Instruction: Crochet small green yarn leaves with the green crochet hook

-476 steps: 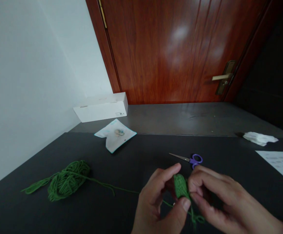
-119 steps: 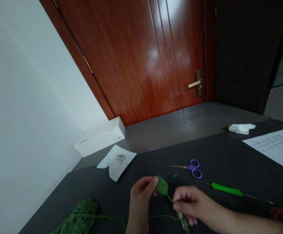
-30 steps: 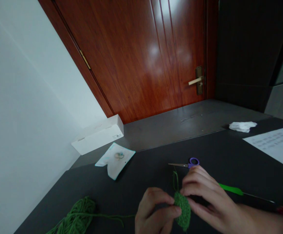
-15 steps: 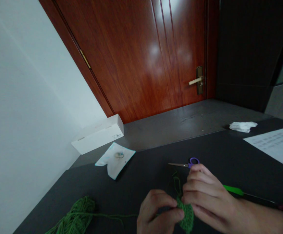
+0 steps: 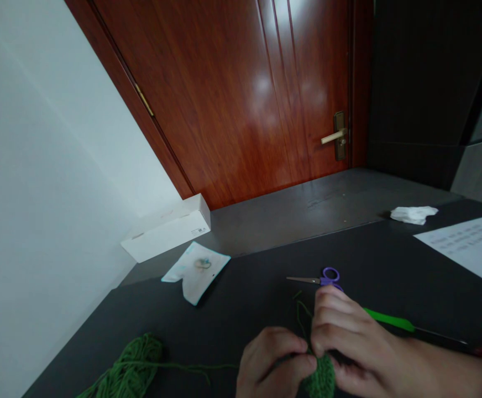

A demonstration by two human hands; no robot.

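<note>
Low in the view, a piece of green crochet work is between my hands. My left hand pinches its upper left edge between thumb and forefinger. Curled over its top, my right hand has its fingers closed on the piece; the fingertips are partly hidden. A loose green yarn tail rises above the work. Just beyond my right hand lie scissors with purple handles, blades pointing left. A tool with a green handle and a thin metal shaft lies behind my right wrist. Yarn runs from the left hand to a green skein.
A white cloth-like packet with a small coiled item lies at mid-left. Behind it, a white box sits against the wall. Crumpled tissue and a printed sheet are at the right. A wooden door stands beyond the table.
Both hands have shifted slightly while keeping the crochet work. My right hand has dropped a little, showing more of the purple scissor handles and of the green handle. The yarn tail has moved slightly.
</note>
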